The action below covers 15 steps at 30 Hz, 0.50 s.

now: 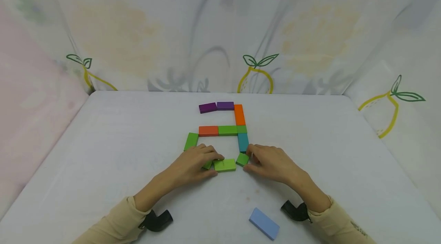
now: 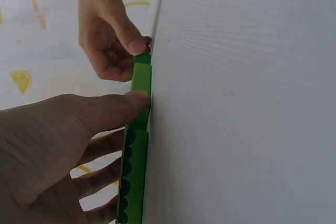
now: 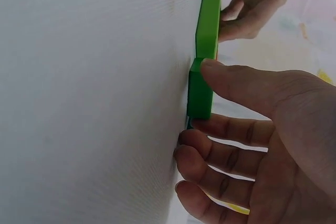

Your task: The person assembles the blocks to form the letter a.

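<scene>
My left hand (image 1: 194,161) pinches the left end of a light green block (image 1: 227,165) between thumb and index finger, on the white table. With thumb and index finger, my right hand (image 1: 273,163) pinches a small green block (image 1: 242,159). In the right wrist view the small green block (image 3: 200,90) meets the end of the light green block (image 3: 208,24). A green block with dark scallops (image 2: 133,177) lies by the left fingers in the left wrist view, partly hidden by that hand in the head view. A teal block (image 1: 243,142) lies just beyond the right fingertips.
Further back, a red-orange block (image 1: 208,131), green blocks (image 1: 227,130), an orange block (image 1: 239,115) and two purple blocks (image 1: 225,106) continue the outline. Another green block (image 1: 191,141) slants at left. A loose light-blue block (image 1: 264,223) lies near the front.
</scene>
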{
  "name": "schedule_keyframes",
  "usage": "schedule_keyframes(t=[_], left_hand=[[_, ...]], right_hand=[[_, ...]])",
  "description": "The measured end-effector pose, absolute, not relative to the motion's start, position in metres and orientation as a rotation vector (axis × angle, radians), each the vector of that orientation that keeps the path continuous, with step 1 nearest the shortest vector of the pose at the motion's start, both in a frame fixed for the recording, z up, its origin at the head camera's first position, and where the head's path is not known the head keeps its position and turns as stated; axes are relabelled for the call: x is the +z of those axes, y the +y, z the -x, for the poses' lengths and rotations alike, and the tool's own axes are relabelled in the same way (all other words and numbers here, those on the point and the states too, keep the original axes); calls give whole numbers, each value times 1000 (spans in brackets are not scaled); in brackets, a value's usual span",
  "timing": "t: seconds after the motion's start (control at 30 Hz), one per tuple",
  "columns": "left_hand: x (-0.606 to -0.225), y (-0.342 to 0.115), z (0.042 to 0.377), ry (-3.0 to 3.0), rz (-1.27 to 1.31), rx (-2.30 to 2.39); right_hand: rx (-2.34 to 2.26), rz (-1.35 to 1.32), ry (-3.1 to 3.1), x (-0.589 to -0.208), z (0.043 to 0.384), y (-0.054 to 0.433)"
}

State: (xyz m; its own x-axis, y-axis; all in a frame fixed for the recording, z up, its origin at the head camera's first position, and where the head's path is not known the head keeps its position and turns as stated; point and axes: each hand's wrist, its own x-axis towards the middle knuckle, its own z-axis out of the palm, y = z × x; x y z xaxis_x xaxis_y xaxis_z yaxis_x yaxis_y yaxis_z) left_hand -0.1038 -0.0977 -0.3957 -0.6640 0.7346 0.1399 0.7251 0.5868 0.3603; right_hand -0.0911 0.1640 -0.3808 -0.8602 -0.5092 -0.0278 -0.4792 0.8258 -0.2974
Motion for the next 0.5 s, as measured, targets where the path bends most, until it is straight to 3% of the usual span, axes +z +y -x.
schedule_keyframes(t=[0.5], left_hand=[[-397, -95, 102, 2806, -1254, 586]], right_hand=[[-414, 777, 2923, -381, 90, 163]])
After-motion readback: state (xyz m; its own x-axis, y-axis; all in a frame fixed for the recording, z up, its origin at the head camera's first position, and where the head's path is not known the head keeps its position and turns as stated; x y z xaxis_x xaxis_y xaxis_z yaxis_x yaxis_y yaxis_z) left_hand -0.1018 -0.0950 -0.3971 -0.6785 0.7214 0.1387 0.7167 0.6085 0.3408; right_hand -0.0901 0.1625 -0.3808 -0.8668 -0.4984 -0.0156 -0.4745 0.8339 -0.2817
